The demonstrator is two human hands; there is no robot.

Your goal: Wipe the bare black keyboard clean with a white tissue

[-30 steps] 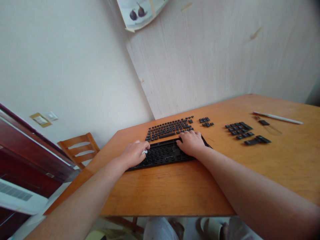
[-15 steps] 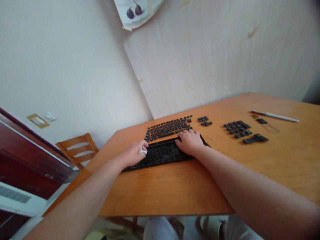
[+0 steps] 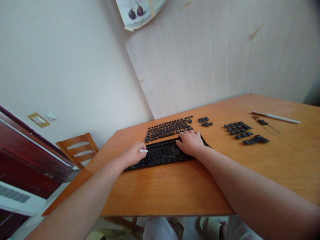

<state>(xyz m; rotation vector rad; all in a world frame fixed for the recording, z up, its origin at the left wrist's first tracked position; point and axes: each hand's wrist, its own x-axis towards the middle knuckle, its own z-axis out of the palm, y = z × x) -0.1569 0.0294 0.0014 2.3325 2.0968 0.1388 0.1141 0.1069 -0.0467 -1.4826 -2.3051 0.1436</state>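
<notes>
A black keyboard base [image 3: 160, 154], its keycaps off, lies on the wooden table in front of me. My left hand [image 3: 135, 153] is closed around a small white wipe [image 3: 143, 151], perhaps tissue or cloth, over the base's left end. Part of the wipe is hidden by the fingers. My right hand [image 3: 191, 142] grips the base's right part, fingers at its far edge and thumb on its face. Right behind the base, loose black keycaps [image 3: 172, 126] are laid out in keyboard order.
Smaller keycap groups lie to the right: a navigation cluster [image 3: 205, 121] and a number-pad group [image 3: 237, 128]. Beside them are a black-handled tool with a thin wire loop [image 3: 262, 122] and a white pen-like stick [image 3: 276, 117]. A wooden chair [image 3: 80, 148] stands left of the table [image 3: 175, 193].
My left hand has shifted very slightly over the base, its fingers curled in more around the wipe. The right hand stays where it was.
</notes>
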